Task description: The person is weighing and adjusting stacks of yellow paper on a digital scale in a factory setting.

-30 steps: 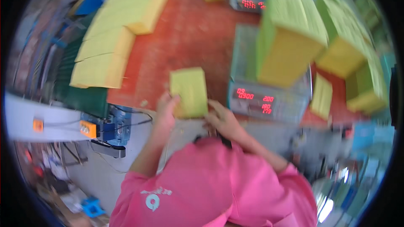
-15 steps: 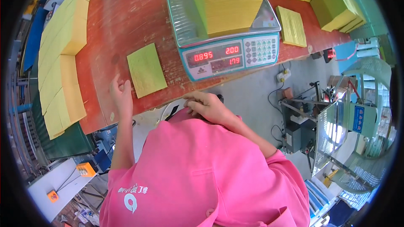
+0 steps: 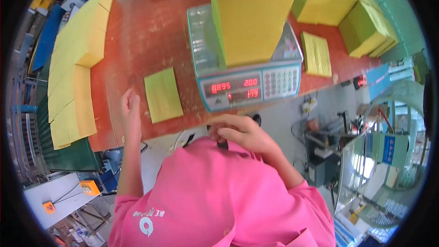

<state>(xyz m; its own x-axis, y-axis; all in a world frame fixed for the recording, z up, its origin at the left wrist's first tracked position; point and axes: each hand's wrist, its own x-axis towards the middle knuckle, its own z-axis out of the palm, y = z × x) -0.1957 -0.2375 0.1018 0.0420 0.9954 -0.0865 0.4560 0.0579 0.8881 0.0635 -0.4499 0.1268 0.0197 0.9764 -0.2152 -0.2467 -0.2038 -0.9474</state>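
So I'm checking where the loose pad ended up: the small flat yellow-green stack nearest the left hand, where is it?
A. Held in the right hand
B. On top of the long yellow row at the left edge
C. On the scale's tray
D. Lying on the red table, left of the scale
D: the small flat stack lies on the red table, left of the scale, just right of the left hand, while the right hand is at the chest.
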